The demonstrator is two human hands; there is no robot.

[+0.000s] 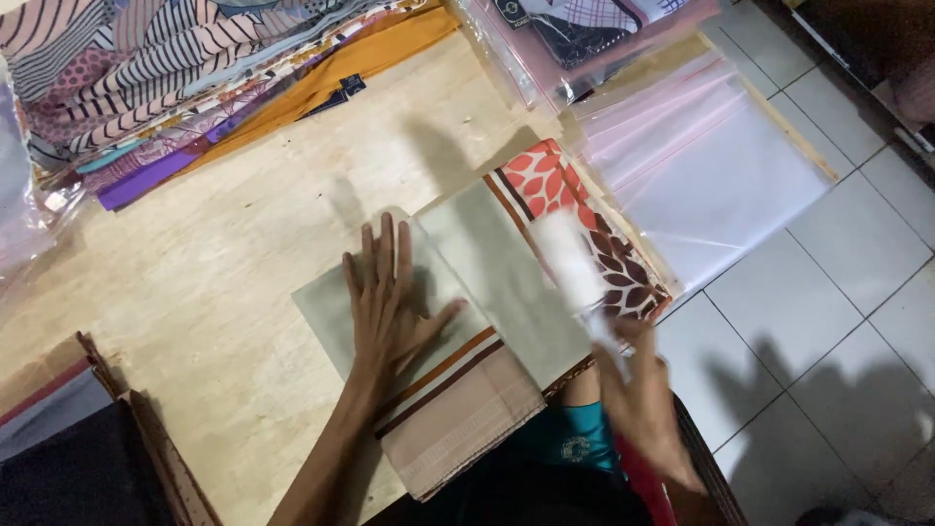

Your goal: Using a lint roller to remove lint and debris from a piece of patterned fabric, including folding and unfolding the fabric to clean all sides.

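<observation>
My left hand (390,297) lies flat, fingers spread, on a folded grey-green cloth (492,278) with brown and beige border stripes, pressing it onto the plywood table (214,263). A patterned part of the cloth with red and brown leaves (560,190) shows at its far right side. My right hand (643,399) is blurred at the table's near edge and holds a pale, blurred strip (575,268), perhaps a corner of clear wrap or cloth, raised over the folded piece.
A stack of folded patterned fabrics (146,68) lies at the far left, with orange and purple ones beneath. Clear plastic bags (701,166) overhang the table's right edge. Packaged items (575,34) sit at the back. White floor tiles (838,312) are on the right.
</observation>
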